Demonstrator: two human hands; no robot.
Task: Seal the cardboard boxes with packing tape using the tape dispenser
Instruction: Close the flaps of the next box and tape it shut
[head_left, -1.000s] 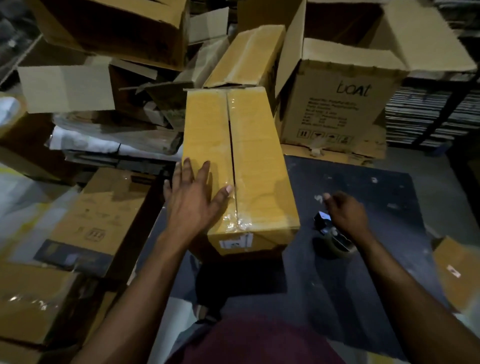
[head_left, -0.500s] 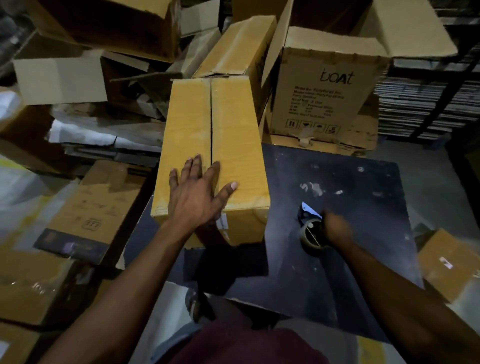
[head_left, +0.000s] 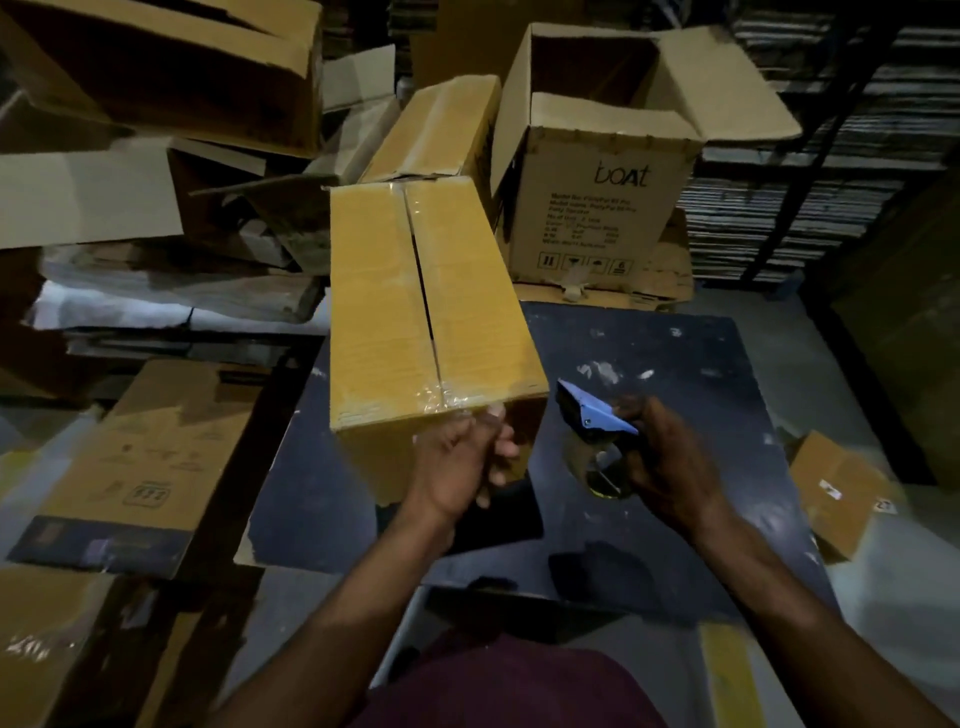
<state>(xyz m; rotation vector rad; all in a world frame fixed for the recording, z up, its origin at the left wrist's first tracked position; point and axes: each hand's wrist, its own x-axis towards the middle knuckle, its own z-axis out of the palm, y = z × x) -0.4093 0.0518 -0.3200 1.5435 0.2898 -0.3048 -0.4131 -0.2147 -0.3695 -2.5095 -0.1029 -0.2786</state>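
Closest to the camera was a dark red shirt (head_left: 498, 691), with two bare arms reaching out from it; the left hand (head_left: 457, 467) had its fingers curled at the near end of the long yellow box (head_left: 415, 312), right at the top edge where some shiny tape (head_left: 441, 397) was stuck; whether it pinched a loose end of tape was too blurry to tell; the right hand (head_left: 670, 467) was wrapped tight round the tape dispenser (head_left: 597, 431), which had a blue top and a roll of tape under it; the dispenser was up off the table, just beside the box and not touching it; both things were over a dark table (head_left: 701, 519) with white marks on it; the box sat on the table, its two top flaps were shut, and a thin dark gap ran between them; further back stood an open brown box (head_left: 597, 208) with printing on its side; a small brown box (head_left: 836, 493) lay on the floor to the right; more cardboard (head_left: 156, 78) was piled up on the left.
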